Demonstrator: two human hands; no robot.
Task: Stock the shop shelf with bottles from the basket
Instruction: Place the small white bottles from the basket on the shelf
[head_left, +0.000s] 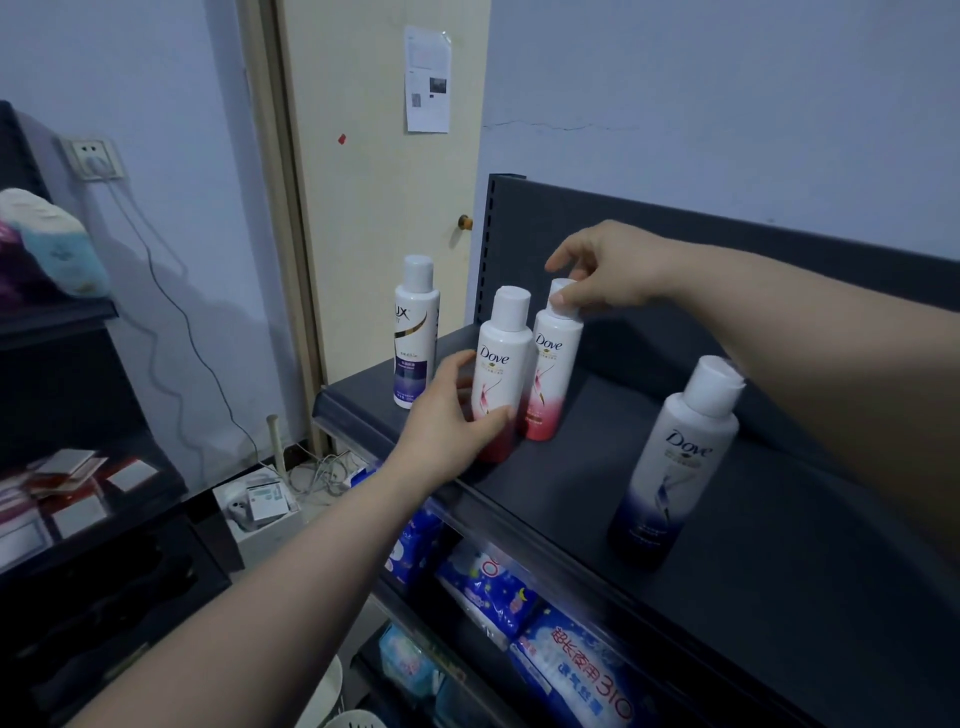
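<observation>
On the dark top shelf (753, 597) stand several white bottles. My left hand (447, 415) grips the lower body of a pink-bottomed Dove bottle (501, 358) near the shelf's front edge. My right hand (602, 267) pinches the white cap of a second pink Dove bottle (550, 374) just behind it. A Lux bottle (414, 332) with a purple label stands at the shelf's left end. A blue-bottomed Dove bottle (670, 467) stands alone further right. The basket's white rim (353, 719) shows at the bottom edge.
Blue packets (566, 654) fill the shelf below. A cream door (384, 182) and pale wall lie behind. Another dark rack (67, 467) with boxes stands at left. Cables and a white box (260, 501) lie on the floor.
</observation>
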